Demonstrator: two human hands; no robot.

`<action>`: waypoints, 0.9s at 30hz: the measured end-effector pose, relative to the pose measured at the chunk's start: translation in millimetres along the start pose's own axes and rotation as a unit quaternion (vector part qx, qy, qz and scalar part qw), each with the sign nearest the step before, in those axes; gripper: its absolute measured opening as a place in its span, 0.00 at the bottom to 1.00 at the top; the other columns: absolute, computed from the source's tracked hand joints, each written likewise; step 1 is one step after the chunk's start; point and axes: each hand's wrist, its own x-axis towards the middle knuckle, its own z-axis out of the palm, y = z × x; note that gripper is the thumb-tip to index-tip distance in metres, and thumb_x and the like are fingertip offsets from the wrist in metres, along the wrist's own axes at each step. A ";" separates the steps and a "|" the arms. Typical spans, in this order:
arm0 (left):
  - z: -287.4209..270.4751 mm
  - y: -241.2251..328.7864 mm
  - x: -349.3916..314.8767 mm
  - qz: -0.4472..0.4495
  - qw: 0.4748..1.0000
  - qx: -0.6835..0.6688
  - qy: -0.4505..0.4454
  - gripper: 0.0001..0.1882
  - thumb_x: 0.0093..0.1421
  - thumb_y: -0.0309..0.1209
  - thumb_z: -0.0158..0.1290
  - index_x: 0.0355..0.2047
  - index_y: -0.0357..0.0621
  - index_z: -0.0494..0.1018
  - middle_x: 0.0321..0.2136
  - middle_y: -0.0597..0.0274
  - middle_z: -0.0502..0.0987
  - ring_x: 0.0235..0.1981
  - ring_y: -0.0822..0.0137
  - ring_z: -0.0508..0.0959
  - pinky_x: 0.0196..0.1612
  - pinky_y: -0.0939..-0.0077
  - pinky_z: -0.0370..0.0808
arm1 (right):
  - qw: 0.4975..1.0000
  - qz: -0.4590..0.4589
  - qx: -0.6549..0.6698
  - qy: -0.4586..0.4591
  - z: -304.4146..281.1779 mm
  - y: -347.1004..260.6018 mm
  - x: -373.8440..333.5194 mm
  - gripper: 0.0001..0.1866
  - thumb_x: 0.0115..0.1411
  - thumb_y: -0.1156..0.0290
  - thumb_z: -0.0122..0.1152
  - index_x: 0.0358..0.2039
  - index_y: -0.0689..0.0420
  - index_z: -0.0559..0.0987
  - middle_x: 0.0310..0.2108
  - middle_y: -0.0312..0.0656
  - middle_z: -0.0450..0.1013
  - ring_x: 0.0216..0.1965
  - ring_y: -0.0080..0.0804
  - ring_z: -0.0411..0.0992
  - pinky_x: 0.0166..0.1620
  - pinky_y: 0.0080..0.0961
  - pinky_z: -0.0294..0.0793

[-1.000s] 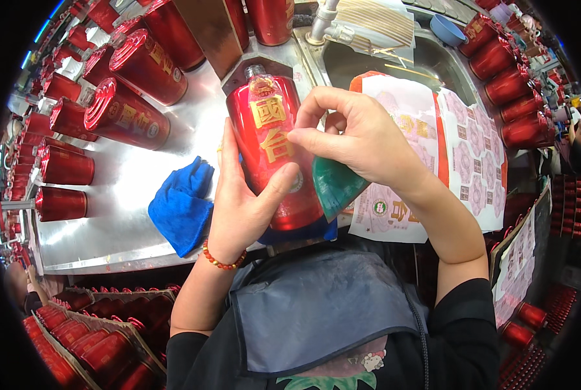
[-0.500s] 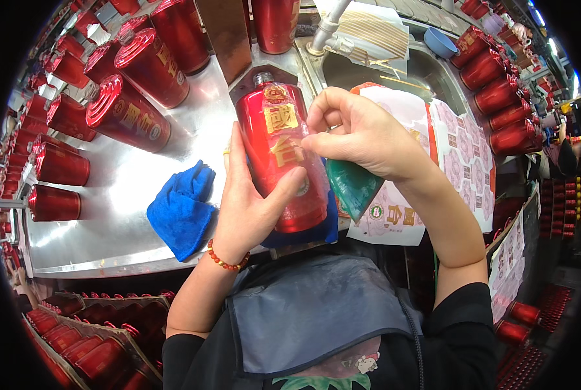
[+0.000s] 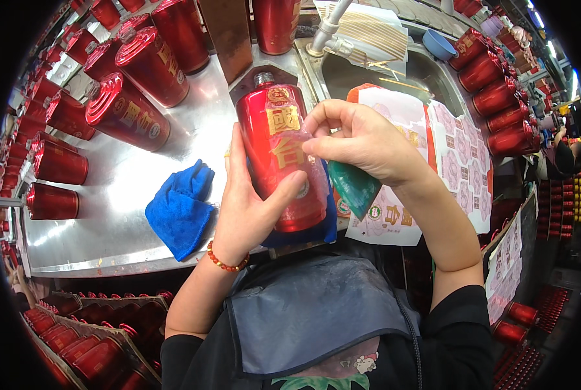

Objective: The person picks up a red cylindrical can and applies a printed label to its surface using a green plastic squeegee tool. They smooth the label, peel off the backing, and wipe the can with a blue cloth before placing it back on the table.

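A glossy red bottle (image 3: pixel 262 123) with gold characters and a bare neck leans back on a blue cloth at the table's front edge. My left hand (image 3: pixel 251 205) wraps its lower left side, thumb across the front. Clear film (image 3: pixel 314 174) lies over the bottle's right side, partly lifted. At its edge, my right hand (image 3: pixel 365 143) pinches the film between thumb and forefinger. A green triangular scraper (image 3: pixel 353 188) is tucked under that hand's palm, its tip pointing down. The fingers around the scraper are hidden.
Left of the bottle lies a crumpled blue cloth (image 3: pixel 181 211) on the metal table (image 3: pixel 108 244). Several red bottles (image 3: pixel 129 116) stand beyond it. To the right are printed sheets (image 3: pixel 459 162), a sink (image 3: pixel 342 71) with a tap and a blue bowl (image 3: pixel 439 44).
My right hand has shifted slightly down and right, drawing the film edge a little off the bottle. My left hand and the bottle stay in place.
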 end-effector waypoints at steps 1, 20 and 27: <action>0.3 0.0 -1.1 -0.002 1.000 -0.002 0.000 0.60 0.58 0.41 0.69 0.74 0.25 0.40 0.68 0.36 0.57 0.69 0.50 0.64 0.70 0.62 0.63 | 1.000 -0.018 -0.004 0.004 -0.4 3.1 1.6 0.09 0.62 0.73 0.69 0.40 0.60 0.78 0.34 0.30 0.74 0.35 0.15 0.72 0.41 0.12 0.71; -0.3 17.0 59.3 0.070 0.991 0.014 0.111 0.41 0.62 0.43 0.65 0.65 0.27 0.61 0.59 0.39 0.68 0.62 0.54 0.71 0.64 0.65 0.70 | 0.997 -0.026 0.072 0.023 1.7 10.0 6.3 0.15 0.61 0.73 0.72 0.44 0.58 0.74 0.35 0.35 0.78 0.37 0.17 0.76 0.41 0.13 0.74; -1.1 6.0 62.9 0.035 0.991 -0.100 0.076 0.36 0.67 0.40 0.61 0.66 0.30 0.61 0.61 0.44 0.67 0.61 0.61 0.71 0.63 0.69 0.70 | 0.994 -0.046 0.070 0.065 4.5 23.1 7.0 0.15 0.63 0.73 0.70 0.47 0.58 0.76 0.38 0.35 0.78 0.40 0.17 0.76 0.44 0.14 0.74</action>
